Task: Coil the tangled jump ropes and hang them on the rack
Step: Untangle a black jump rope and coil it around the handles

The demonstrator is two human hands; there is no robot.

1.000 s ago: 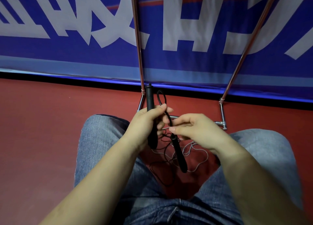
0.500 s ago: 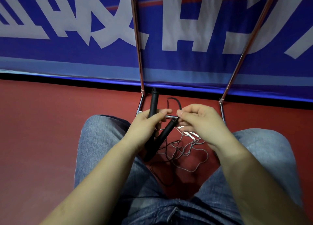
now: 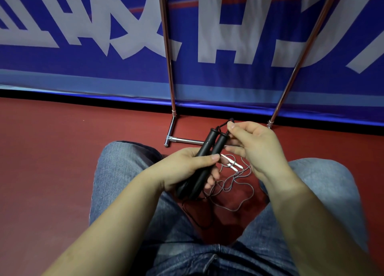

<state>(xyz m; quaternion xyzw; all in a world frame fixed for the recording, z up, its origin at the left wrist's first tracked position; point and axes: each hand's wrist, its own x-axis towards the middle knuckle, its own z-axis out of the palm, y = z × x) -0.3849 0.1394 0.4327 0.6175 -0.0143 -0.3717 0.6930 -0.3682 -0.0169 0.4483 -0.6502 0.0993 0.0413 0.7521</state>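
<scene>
Farthest back, a blue banner [image 3: 207,72] with large white lettering is seen stretched across the whole width, its lower edge met by the red floor [image 3: 52,151]. In the near part of the view, two knees in blue jeans [image 3: 124,171] are spread to left and right, with the floor visible between them. A chrome rack [image 3: 169,84] is stood against the banner: two slanting poles rise from the floor, and a low crossbar is laid between their feet, partly hidden behind the hands.

The left hand [image 3: 187,169] is held just above the gap between the knees; its grip is closed around two black jump rope handles [image 3: 209,151], which are kept side by side, tilted up and away to the right, the thumb pressed across them. The right hand [image 3: 255,149] is raised just beside the handle tops, its grip narrowed to a pinch on the black cord [image 3: 223,125] where it leaves the handles. The rest of that cord is trailed down to the floor between the legs. A thin grey rope [image 3: 234,182] with white handles [image 3: 231,163] is left in a loose tangle on the floor under the hands.
</scene>
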